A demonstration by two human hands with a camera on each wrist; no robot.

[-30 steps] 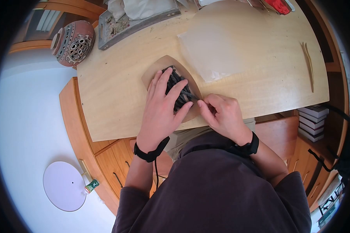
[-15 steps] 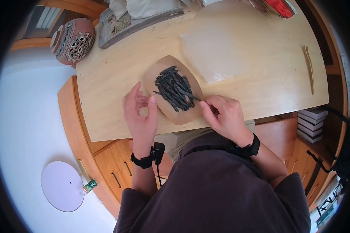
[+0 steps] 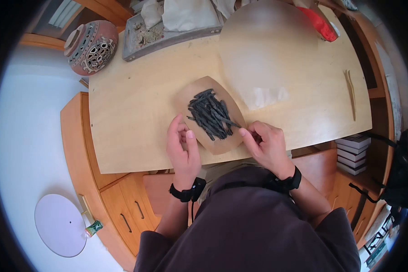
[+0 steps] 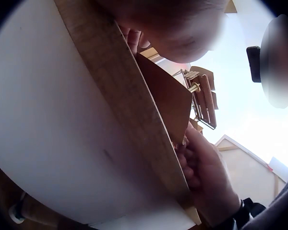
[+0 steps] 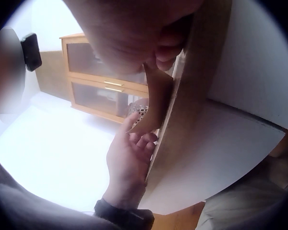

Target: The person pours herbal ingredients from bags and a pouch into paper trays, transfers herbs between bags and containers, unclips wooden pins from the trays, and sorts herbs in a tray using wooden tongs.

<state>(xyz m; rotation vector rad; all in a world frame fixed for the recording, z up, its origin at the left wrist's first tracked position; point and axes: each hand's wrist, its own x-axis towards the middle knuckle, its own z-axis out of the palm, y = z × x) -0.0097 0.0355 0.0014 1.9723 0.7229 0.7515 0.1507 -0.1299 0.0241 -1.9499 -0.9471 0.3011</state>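
Note:
A brown tray (image 3: 221, 147) with upturned sides lies near the table's front edge, bearing a pile of dark, wrinkled dried sticks (image 3: 206, 113). One dark stick (image 3: 231, 122) slants out of the pile toward the tray's right side. My right hand (image 3: 268, 143) pinches its outer end between thumb and forefinger. On the other side, my left hand (image 3: 184, 147) is at the tray's left edge, fingers loosely bent and thumb straight. The right wrist view shows the left hand (image 5: 127, 160) beside the tray's raised end (image 5: 156, 103); the pile is hidden there.
Wooden tweezers (image 3: 351, 95) lie at the table's right. A translucent sheet (image 3: 269, 96) is behind the tray, partly blurred. At the back stand a grey tray (image 3: 177, 40) with pale bags, a patterned pot (image 3: 93, 47) on the left and a red item (image 3: 319, 25) on the right.
My left hand has lifted off the sticks, drawn back to the left, then come in beside the tray's edge. The right hand keeps its pinch. The head view has shifted slightly.

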